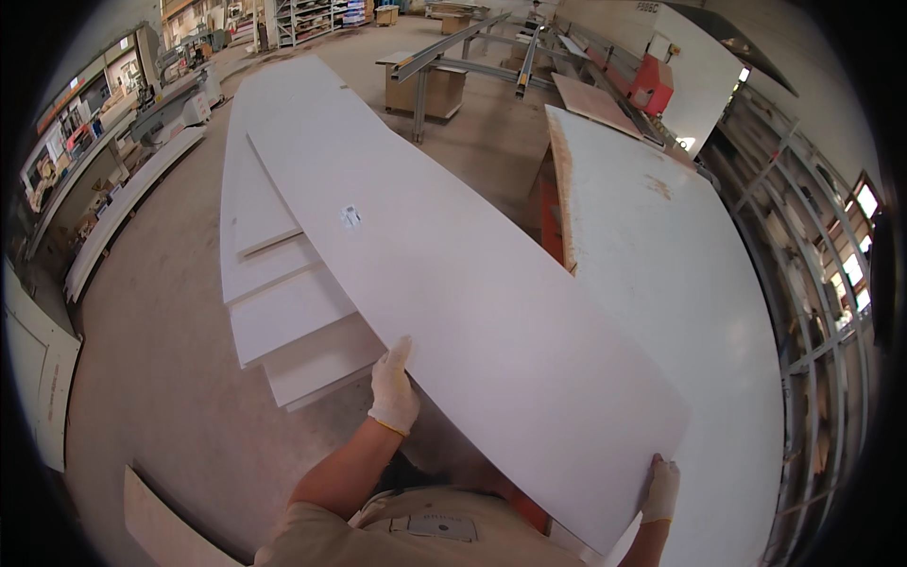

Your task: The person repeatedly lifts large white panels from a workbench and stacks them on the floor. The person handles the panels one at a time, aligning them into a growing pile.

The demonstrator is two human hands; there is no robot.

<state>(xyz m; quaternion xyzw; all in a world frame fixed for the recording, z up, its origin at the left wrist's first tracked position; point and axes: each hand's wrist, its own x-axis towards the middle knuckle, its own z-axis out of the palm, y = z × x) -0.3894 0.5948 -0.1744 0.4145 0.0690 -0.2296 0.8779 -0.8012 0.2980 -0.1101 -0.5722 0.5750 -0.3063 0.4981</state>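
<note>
White panel (453, 283) between gloved hands, left hand (392, 387) and right hand (660, 489) gripping its edges

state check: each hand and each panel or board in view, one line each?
left hand: gloved, gripping the long white panel's left edge
right hand: gloved, gripping its near right corner
long white panel: lifted, tilted, held at both sides
stacked white boards: flat, staggered, on the floor
large white sheet: lying flat, untouched
</note>
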